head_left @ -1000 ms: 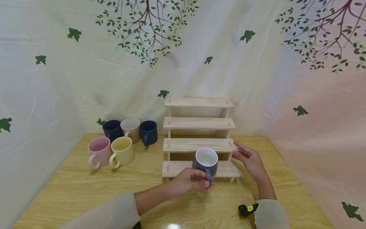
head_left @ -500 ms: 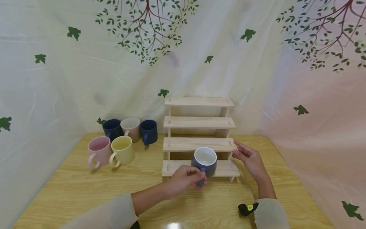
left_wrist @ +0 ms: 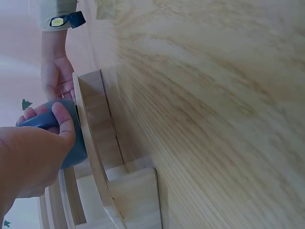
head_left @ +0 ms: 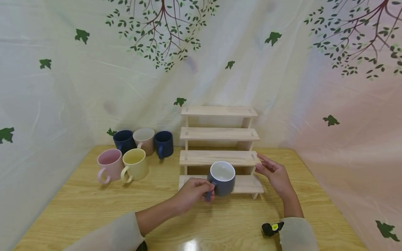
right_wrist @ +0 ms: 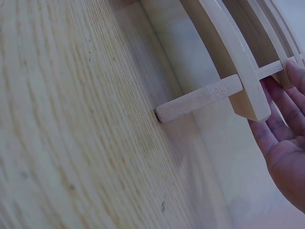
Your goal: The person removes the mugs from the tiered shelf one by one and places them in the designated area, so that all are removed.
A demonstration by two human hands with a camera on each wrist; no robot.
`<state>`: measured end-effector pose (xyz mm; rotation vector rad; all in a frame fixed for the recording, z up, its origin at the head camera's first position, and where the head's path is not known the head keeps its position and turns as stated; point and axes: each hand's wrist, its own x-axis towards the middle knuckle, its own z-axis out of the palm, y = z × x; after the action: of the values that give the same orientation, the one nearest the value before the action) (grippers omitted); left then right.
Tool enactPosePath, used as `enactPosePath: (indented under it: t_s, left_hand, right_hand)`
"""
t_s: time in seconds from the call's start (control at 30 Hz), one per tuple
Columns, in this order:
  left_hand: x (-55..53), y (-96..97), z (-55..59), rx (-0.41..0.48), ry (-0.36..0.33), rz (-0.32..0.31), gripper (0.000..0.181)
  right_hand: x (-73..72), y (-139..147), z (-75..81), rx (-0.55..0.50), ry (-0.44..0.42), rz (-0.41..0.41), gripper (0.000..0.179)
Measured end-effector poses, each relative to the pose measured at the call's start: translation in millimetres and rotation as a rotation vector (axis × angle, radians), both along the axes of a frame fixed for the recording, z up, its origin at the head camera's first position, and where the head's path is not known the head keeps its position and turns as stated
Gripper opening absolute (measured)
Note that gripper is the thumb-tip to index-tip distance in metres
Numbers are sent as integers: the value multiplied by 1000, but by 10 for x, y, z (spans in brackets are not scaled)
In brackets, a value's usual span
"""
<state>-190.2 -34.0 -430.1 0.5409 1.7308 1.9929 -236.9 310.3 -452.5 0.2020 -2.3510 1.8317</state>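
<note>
A grey-blue mug with a white inside stands upright at the lowest step of a four-tier wooden shelf rack. My left hand pinches its handle between thumb and fingers, the handle pointing toward the front left. In the left wrist view the mug has its base right against the step's board, and part of it is hidden behind the fingers. At the rack's right side, my right hand holds the end of the second step from the bottom. The right wrist view shows its thumb against that step's edge, fingers behind.
Several mugs stand at the table's back left: a pink mug, a yellow mug, a beige mug, and two navy mugs, one close to the rack. A printed cloth hangs behind the wooden table.
The mug has shifted slightly left along the lowest step, and its handle has swung from the front toward the left with my left hand. My right hand stays at the rack.
</note>
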Motion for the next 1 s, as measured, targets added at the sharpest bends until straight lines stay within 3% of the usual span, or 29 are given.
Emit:
enactPosePath:
  t_s: [0.47, 1.0]
  left_hand:
    - [-81, -217, 18, 53, -37, -13, 24]
    - [-86, -498, 97, 33, 35, -57, 35]
  right_hand:
    - [-5, 10, -18, 6, -7, -6, 57]
    - [-3, 7, -9, 8, 10, 0, 56]
